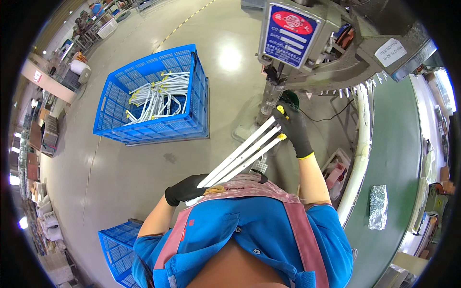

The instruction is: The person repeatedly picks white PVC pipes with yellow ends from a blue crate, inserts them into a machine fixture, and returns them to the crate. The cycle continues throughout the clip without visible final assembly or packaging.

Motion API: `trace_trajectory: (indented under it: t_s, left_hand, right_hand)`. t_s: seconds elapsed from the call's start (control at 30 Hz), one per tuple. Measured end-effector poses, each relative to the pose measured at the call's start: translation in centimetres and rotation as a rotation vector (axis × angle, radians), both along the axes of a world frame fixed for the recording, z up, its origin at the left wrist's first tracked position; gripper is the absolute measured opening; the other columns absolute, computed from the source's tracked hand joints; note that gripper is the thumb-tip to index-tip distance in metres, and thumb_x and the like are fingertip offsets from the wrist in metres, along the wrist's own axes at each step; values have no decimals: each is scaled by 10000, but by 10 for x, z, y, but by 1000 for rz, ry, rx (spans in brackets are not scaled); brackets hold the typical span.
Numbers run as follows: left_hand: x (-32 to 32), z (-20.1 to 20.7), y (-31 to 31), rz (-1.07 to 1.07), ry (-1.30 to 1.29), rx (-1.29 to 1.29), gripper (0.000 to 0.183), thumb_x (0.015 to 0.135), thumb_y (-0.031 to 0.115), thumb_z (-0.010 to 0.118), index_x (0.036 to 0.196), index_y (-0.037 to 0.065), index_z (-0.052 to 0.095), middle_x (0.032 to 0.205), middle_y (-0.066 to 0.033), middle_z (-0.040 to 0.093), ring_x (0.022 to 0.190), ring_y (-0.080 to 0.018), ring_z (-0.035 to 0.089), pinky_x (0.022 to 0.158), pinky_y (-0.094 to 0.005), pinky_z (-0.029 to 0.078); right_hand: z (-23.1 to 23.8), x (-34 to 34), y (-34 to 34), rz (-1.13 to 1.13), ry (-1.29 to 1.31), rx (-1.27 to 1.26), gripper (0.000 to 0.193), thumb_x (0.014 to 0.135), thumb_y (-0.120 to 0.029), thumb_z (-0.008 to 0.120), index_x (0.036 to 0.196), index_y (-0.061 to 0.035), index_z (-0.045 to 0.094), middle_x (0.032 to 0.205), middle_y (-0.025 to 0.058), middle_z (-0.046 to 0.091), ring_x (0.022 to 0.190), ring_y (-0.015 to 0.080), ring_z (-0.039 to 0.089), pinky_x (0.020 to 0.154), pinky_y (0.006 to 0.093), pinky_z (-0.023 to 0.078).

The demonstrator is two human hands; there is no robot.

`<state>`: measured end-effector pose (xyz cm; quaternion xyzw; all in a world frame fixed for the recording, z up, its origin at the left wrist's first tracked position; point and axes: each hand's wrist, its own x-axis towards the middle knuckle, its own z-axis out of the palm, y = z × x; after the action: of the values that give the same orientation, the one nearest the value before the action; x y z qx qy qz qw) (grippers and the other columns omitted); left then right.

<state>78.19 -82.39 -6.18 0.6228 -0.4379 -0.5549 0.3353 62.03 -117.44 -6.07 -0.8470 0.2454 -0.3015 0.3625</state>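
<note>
Several long white tubes (242, 156) slant across the front of my body, with yellow end pieces (281, 137) at their far ends. My left hand (186, 190), in a black glove, is closed round their near ends close to my apron. At the far ends, my right hand (294, 127), also gloved in black, is wrapped round the tubes beside the yellow pieces. Just beyond that hand stands the working head (270, 98) of a grey machine (331, 72). My fingers hide part of the tube ends.
A large blue crate (199, 103) on the floor at left holds several bent white tubes (161, 93) with yellow ends. Another blue crate (115, 254) is at lower left. To the right run a pale rail (357, 158) and a green surface (391, 144) bearing a silvery packet (378, 207).
</note>
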Motion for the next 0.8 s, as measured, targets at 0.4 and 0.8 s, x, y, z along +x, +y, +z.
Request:
trace_trajectory:
  t_s: [0.4, 0.8]
  left_hand:
    - [16, 18, -24, 97, 4, 90, 458, 903, 288, 597, 1251, -2, 531, 1097, -145, 635, 964, -179, 582, 872, -302, 446]
    - [48, -34, -34, -23, 1, 67, 487, 887, 317, 610, 1249, 0, 538, 1125, -140, 632, 1007, -205, 586, 894, -317, 438]
  right_hand:
    - [-6, 52, -23, 11, -309, 489, 209, 821, -86, 691, 1005, 11, 672, 951, 40, 688, 852, 102, 611, 771, 250, 475]
    - [-15, 57, -16, -90, -342, 554, 256, 777, -187, 745, 959, -17, 688, 877, 31, 697, 789, 115, 611, 752, 276, 464]
